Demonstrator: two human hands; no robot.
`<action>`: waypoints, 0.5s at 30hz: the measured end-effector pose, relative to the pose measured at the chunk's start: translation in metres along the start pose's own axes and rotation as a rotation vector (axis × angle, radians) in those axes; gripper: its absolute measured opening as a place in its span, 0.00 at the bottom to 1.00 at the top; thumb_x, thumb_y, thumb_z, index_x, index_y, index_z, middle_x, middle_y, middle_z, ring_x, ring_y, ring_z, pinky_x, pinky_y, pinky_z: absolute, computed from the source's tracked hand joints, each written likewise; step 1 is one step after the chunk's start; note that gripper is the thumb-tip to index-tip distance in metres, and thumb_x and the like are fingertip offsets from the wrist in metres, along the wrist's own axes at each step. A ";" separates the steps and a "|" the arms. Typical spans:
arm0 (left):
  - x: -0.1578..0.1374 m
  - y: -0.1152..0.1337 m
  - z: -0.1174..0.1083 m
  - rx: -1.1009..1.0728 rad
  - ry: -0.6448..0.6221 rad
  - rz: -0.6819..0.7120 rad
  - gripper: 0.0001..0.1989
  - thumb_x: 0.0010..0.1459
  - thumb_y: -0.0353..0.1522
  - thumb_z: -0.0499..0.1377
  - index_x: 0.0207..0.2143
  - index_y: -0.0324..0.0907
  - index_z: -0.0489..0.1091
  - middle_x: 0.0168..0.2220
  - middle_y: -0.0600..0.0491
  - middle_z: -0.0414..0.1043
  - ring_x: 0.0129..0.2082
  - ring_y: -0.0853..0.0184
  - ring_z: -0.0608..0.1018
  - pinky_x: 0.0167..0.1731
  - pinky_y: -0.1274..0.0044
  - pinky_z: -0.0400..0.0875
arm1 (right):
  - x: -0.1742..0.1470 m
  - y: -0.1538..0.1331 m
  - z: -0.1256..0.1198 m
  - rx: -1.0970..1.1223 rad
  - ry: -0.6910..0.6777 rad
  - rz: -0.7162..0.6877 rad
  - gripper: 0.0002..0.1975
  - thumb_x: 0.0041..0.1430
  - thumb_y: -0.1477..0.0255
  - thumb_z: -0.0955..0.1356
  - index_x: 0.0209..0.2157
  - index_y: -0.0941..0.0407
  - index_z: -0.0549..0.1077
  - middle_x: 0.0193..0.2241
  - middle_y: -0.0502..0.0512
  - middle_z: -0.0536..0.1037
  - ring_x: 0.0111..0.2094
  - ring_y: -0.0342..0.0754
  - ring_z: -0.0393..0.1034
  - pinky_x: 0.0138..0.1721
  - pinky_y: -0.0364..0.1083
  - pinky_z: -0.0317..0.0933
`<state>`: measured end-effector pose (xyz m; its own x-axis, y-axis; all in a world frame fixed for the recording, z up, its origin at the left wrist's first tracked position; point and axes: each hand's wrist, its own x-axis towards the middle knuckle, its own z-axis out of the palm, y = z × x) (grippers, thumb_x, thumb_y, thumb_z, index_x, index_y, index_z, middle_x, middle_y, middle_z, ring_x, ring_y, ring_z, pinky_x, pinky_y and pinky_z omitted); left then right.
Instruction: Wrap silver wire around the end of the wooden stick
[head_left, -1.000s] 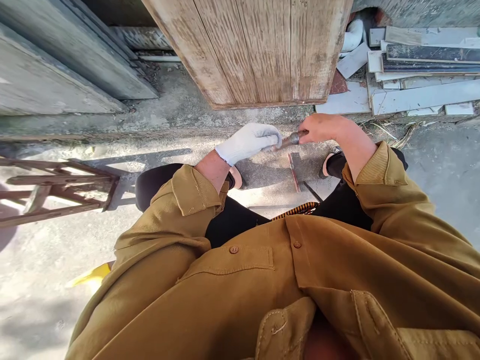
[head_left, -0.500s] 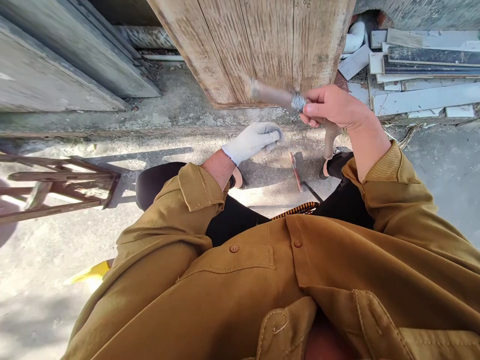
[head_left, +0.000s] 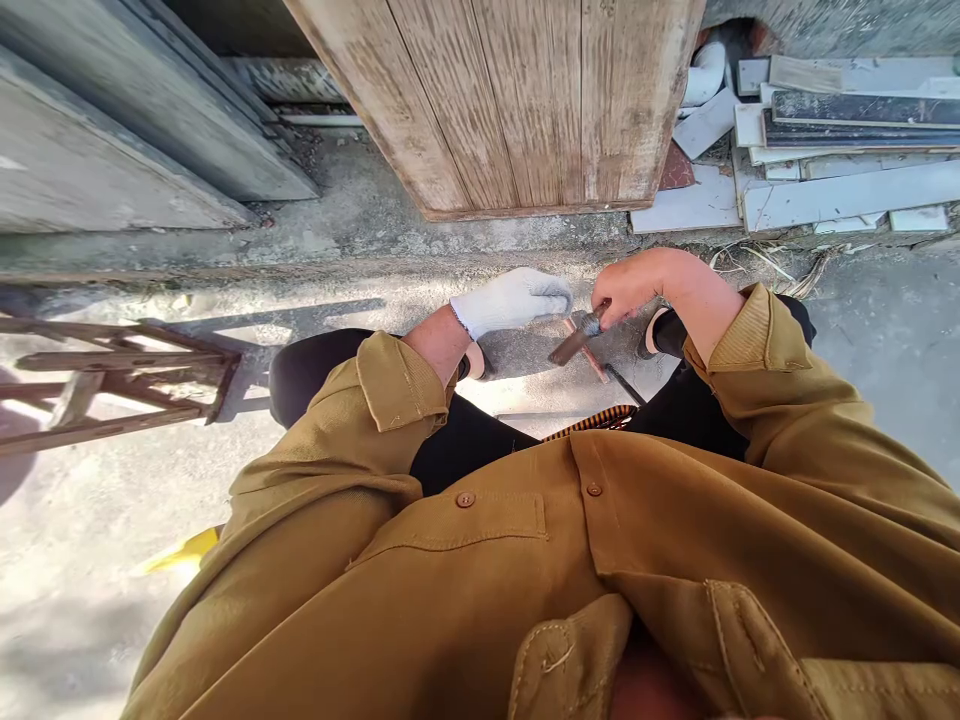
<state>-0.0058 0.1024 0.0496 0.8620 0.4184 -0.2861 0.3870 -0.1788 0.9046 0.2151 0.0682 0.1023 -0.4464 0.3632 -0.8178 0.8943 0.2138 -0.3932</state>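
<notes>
The bare right hand clasps a wire-wrapped tool, its flat end aimed at eight o'clock and, from this view, crossing a red stick. Just beside it, at nine o'clock, the left hand (gloved in white) is curled, though I can't tell whether it grips anything; a wooden panel is at twelve o'clock.

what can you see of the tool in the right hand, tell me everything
The hand tool has a flat, brownish, blade-like end and a grey band that looks like wound metal wire. The right hand grips it just behind the band, hiding the rest. It points toward the picture's lower left, crossing a reddish stick in view; whether they touch is unclear.
</notes>
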 end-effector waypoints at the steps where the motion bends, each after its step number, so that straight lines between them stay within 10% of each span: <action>1: 0.000 -0.002 -0.001 -0.030 -0.004 -0.003 0.11 0.58 0.38 0.62 0.32 0.39 0.78 0.25 0.58 0.71 0.26 0.72 0.69 0.31 0.79 0.65 | -0.002 0.001 0.000 0.049 -0.056 -0.080 0.08 0.70 0.70 0.74 0.36 0.59 0.81 0.25 0.51 0.76 0.31 0.48 0.72 0.39 0.47 0.59; 5: 0.004 -0.013 -0.003 -0.214 0.080 0.004 0.11 0.58 0.39 0.67 0.35 0.39 0.78 0.26 0.56 0.73 0.25 0.71 0.71 0.28 0.79 0.67 | -0.020 0.011 -0.006 0.308 0.032 -0.312 0.08 0.69 0.67 0.74 0.36 0.57 0.78 0.25 0.47 0.75 0.29 0.44 0.69 0.36 0.44 0.61; 10: 0.006 -0.014 -0.002 -0.457 0.221 0.079 0.13 0.64 0.40 0.67 0.34 0.39 0.75 0.22 0.55 0.69 0.21 0.73 0.68 0.23 0.80 0.63 | -0.040 0.026 -0.011 0.891 0.748 -0.484 0.20 0.63 0.54 0.77 0.33 0.54 0.72 0.30 0.52 0.77 0.28 0.42 0.63 0.32 0.45 0.61; 15: -0.001 0.005 -0.001 -0.346 0.094 0.109 0.13 0.66 0.38 0.67 0.33 0.37 0.76 0.21 0.56 0.67 0.19 0.75 0.65 0.22 0.80 0.61 | -0.030 0.024 -0.015 0.969 1.023 -0.090 0.15 0.77 0.69 0.68 0.32 0.54 0.67 0.29 0.52 0.74 0.29 0.42 0.64 0.32 0.44 0.61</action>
<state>-0.0055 0.1019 0.0546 0.8519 0.4967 -0.1660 0.1470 0.0774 0.9861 0.2492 0.0761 0.1234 0.0464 0.9596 -0.2774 0.3423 -0.2762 -0.8981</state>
